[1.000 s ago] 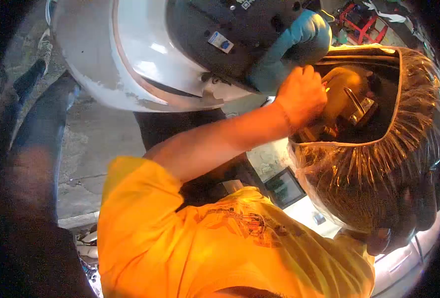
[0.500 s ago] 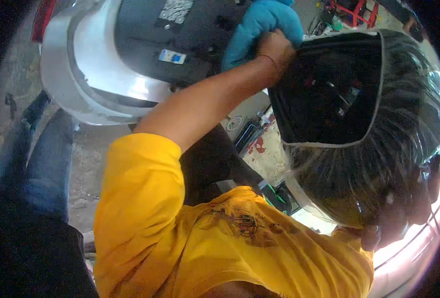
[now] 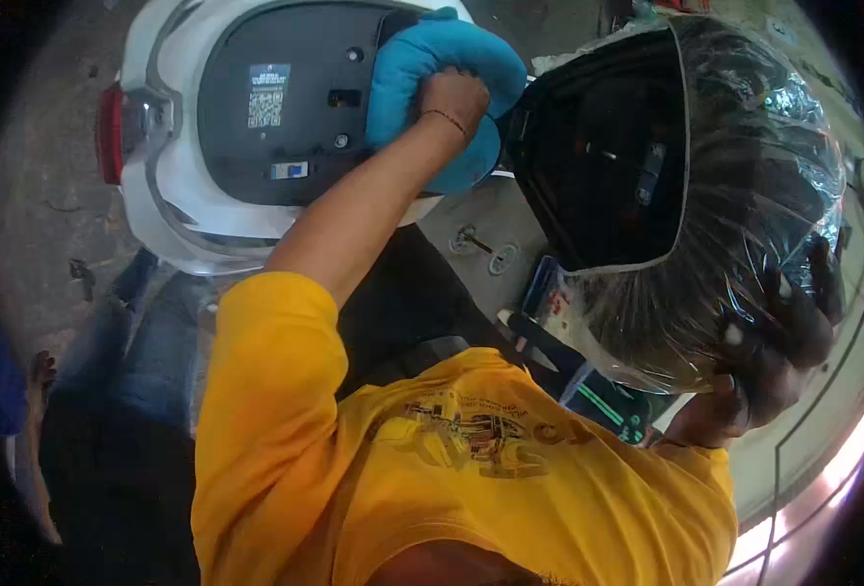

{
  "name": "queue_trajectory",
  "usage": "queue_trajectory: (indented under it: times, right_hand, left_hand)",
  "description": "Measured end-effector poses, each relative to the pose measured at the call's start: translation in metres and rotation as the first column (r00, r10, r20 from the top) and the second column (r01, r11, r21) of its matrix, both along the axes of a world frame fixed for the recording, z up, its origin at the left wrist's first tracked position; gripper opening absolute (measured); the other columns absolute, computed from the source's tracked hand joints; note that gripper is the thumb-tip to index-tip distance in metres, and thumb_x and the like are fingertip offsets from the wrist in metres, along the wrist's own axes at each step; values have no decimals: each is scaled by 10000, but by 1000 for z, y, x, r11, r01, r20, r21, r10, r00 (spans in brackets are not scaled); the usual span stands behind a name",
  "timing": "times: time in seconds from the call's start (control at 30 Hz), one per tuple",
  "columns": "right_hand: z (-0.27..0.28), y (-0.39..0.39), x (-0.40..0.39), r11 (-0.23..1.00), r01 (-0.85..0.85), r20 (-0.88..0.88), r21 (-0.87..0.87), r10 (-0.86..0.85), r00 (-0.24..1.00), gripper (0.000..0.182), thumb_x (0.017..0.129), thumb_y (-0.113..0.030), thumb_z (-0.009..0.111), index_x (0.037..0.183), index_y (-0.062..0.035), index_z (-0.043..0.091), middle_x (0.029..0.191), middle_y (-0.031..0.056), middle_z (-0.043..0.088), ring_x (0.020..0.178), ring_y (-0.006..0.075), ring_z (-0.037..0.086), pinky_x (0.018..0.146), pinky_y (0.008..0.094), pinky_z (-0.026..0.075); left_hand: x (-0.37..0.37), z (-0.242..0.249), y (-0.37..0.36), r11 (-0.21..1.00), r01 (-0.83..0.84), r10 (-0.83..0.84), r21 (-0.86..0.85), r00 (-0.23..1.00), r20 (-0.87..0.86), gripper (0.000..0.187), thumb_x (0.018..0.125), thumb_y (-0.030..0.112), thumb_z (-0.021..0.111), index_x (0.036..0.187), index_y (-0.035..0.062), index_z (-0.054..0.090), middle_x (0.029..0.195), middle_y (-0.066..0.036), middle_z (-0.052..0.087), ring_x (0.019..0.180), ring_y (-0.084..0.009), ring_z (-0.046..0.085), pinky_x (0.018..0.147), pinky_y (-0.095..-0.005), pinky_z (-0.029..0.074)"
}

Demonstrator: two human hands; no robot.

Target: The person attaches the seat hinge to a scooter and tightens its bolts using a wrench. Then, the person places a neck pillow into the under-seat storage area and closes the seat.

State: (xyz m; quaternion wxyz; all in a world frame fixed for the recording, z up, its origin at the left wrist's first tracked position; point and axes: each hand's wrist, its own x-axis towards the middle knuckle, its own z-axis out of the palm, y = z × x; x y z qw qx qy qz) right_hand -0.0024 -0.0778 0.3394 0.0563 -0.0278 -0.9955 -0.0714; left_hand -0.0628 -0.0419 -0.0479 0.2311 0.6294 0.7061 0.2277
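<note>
My left hand (image 3: 456, 103) is closed in a fist on a puffy blue cloth (image 3: 481, 49), which curls around it. The cloth lies at the front end of a dark panel (image 3: 300, 98) on a white scooter's rear body (image 3: 144, 220). On the right is what looks like the scooter's seat (image 3: 603, 156), tilted up with its black underside facing me. Clear plastic wrap (image 3: 754, 176) covers its outer side in creases. My right hand (image 3: 779, 342) curls its fingers around the wrapped lower right edge.
A red tail light (image 3: 111, 132) marks the scooter's rear. The panel carries a QR sticker (image 3: 266, 107) and a small blue-white label (image 3: 289, 170). Another person's hand (image 3: 43, 369) shows at far left. A dark case with green stripes (image 3: 608, 405) lies below the seat.
My view has shifted, showing more of the scooter's rear and tail light. My left fist stays at the blue cloth. My right hand shows more clearly on the wrapped seat.
</note>
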Motion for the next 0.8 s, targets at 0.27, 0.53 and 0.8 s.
queue_trajectory:
  times: [0.27,0.53,0.8]
  right_hand:
    - [23,42,64,962,222,-54,-157,-233,971,245,908,-434,524,1027,-258,648,1017,91,634,1157,453,524,1032,693,330]
    - [47,43,20,951,-5,100,-310,38,994,362,866,-450,545,903,-145,736,1112,141,647,1219,455,477,1061,578,330]
    - [-58,-39,-91,915,-24,66,-404,55,996,309,654,-305,728,892,-108,729,1037,45,618,1174,289,523,1102,600,258]
  left_hand:
    - [-15,64,-42,995,72,-88,71,962,260,232,842,271,679,891,46,701,973,-187,693,951,-328,672,793,-425,549]
    - [-52,162,-153,981,-70,183,-180,623,760,340,860,253,732,1104,26,666,974,-129,693,812,-201,650,742,-331,524]
    - [-116,203,-228,842,-432,378,-322,48,925,349,981,289,542,1176,8,608,1049,-77,648,940,-159,611,817,-296,499]
